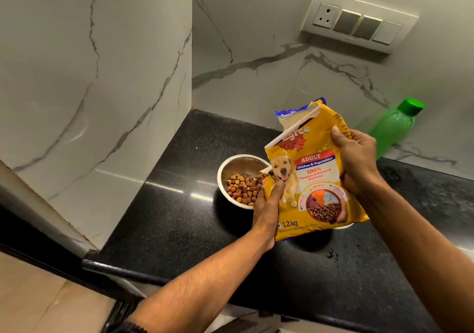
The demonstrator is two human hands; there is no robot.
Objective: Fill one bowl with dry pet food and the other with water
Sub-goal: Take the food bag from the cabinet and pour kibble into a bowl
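Both hands are closed on the yellow pet food bag (311, 176): the left hand (266, 204) grasps its lower left edge with the thumb pressed on the printed front, and the right hand (359, 160) is wrapped round its right side. The bag is held tilted above the counter (166, 230), and a torn corner at its left edge is set over the rim of the steel bowl (239, 166), where kibble (242, 189) appears to be coming out.

The bowl stands on the black counter toward its back left corner, near the marble walls. Kibble is heaped in its near half, while the far half of the inside is bare metal, so the food step is judged to be under way and only partly done.

A pale rim (343, 227) is seen just below the bag's bottom edge; it may be the second bowl, but most of it is hidden and its contents cannot be told. The water step is judged to be left.

A green bottle (392, 127) with its cap on stands at the counter's back edge, against the wall, well apart from the steel bowl. A switch panel (359, 22) is fixed on the wall above.
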